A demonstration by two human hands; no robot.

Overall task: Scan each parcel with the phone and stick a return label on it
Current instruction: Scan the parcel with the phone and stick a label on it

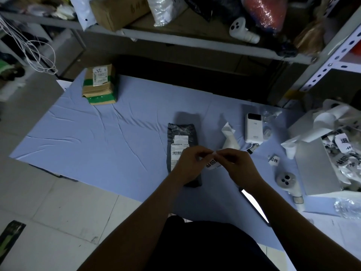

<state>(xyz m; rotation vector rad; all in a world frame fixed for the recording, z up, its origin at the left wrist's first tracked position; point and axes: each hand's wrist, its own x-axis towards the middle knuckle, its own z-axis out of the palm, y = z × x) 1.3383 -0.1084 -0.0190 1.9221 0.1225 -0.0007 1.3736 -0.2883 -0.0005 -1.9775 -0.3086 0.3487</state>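
A dark grey parcel bag (183, 133) with a white shipping label lies on the blue sheet (97, 133) in front of me. Just above its near end, my left hand (187, 165) and my right hand (237, 165) both pinch a white return label (212, 163) printed with black characters. The phone (254, 206) lies screen lit on the sheet under my right forearm. A stack of small cardboard parcels (100, 85) stands at the sheet's far left corner.
A crumpled label backing (229, 136), a white power bank (253, 128), a loose return label (273, 159) and a white controller (286, 179) lie to the right. A box of label scraps (332, 159) stands far right. Metal shelves (195, 42) with packages rise behind.
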